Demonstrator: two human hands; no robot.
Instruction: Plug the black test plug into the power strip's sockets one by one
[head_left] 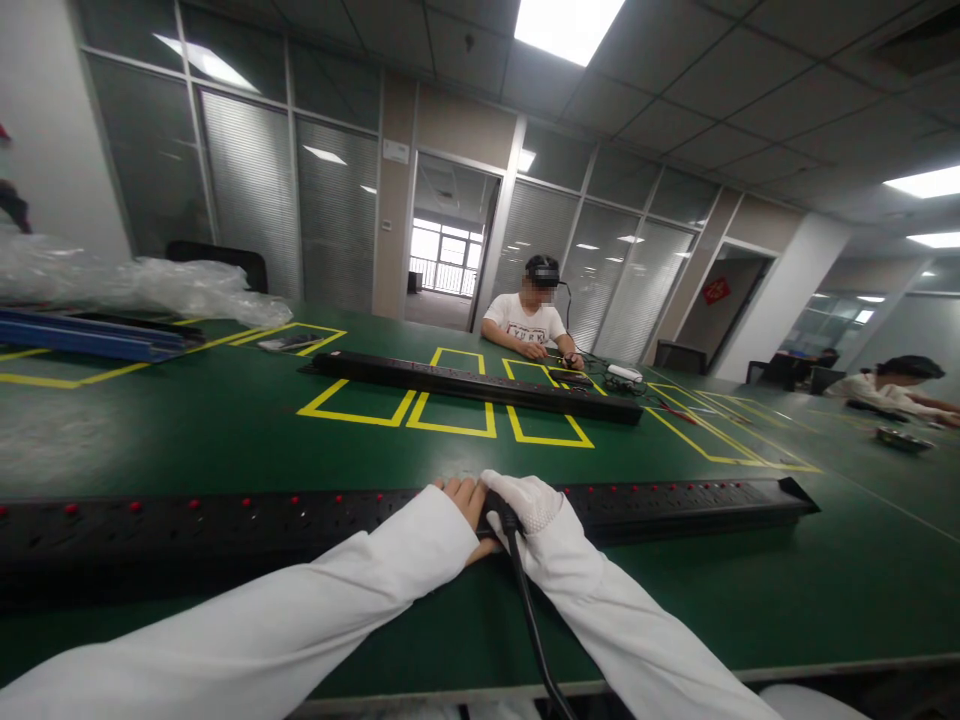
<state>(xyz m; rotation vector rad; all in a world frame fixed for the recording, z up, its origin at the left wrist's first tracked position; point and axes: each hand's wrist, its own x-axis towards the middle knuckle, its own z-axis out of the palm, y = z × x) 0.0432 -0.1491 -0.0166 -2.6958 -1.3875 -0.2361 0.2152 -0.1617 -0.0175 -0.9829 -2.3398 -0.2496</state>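
Observation:
A long black power strip [315, 525] with a row of red dots lies across the green table in front of me. My left hand [466, 505], bare, is wrapped over the middle of the strip, its fingers on the far edge and its thumb on the near side. Right beside it, my right hand [529, 500] wears a white dotted glove and is closed around a black plug [508, 517] held against the strip. From the plug a thick black cable [534, 620] runs down past the table's near edge. The plug's front end is hidden by my hands.
A second black power strip [480, 388] lies farther back over yellow tape outlines [450, 432]. Blue metal profiles [90, 335] and clear plastic wrap [150, 285] are at the left. One person [529, 315] sits opposite; another person [892, 385] leans at the right, near a metal tray [904, 440].

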